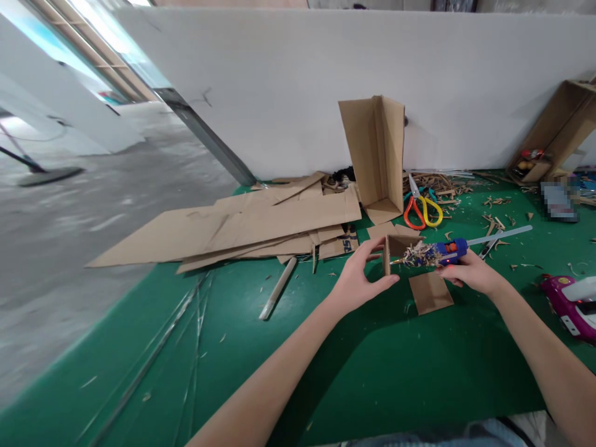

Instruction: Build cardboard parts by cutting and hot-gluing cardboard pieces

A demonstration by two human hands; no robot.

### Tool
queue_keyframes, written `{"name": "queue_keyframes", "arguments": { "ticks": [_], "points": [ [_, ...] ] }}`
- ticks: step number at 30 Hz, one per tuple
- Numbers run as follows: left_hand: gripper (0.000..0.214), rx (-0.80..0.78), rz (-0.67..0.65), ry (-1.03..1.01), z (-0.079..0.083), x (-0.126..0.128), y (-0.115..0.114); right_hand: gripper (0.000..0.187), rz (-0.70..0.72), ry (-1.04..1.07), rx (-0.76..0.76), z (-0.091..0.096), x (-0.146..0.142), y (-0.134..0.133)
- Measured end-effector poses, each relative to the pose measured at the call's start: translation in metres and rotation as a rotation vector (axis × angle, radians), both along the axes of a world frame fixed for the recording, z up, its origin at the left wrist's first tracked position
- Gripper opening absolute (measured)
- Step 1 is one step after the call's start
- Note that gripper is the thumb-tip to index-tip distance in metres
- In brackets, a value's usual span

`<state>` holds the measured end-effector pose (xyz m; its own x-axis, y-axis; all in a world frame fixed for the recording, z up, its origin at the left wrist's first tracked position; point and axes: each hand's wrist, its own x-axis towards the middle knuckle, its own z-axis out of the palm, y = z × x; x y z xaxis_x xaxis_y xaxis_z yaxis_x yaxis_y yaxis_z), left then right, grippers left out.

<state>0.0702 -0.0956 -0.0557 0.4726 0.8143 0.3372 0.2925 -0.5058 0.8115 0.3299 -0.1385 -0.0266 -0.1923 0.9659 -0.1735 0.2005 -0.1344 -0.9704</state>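
Note:
My right hand (470, 272) grips a blue hot glue gun (451, 249), its front part covered in bits of scrap. A long clear glue stick (500, 236) juts out of its back end. The gun's tip meets the edge of a small folded cardboard piece (387, 256). My left hand (361, 279) holds that piece from the left, thumb low and fingers behind it. On the green table below the gun lies a small square of cardboard (431, 293).
Flat cardboard sheets (279, 223) are piled at the left. A folded cardboard form (377, 155) stands against the white panel (288, 87). Scissors (421, 208), a utility knife (491, 244), a magenta device (570, 304) and a grey strip (278, 290) lie around the table.

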Motion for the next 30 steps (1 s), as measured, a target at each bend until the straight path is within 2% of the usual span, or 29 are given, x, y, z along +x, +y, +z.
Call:
{"name": "queue_keyframes", "arguments": {
  "ticks": [14, 20, 25, 30],
  "points": [
    [0.069, 0.003, -0.006, -0.009, 0.0002, -0.0004, 0.0009, 0.022, 0.023, 0.041, -0.008, 0.0047, -0.0013, -0.0025],
    [0.069, 0.01, -0.007, -0.023, -0.0018, -0.0006, 0.0018, 0.025, -0.022, 0.041, -0.031, 0.0014, -0.0002, -0.0021],
    [0.069, 0.005, -0.01, -0.016, -0.0013, -0.0008, 0.002, 0.026, -0.071, 0.045, -0.015, 0.0002, 0.0, -0.0016],
    [0.071, 0.002, -0.002, 0.005, 0.0003, -0.0003, 0.0008, 0.024, -0.035, 0.041, 0.04, -0.0037, 0.0018, 0.0003]
  ]
}}
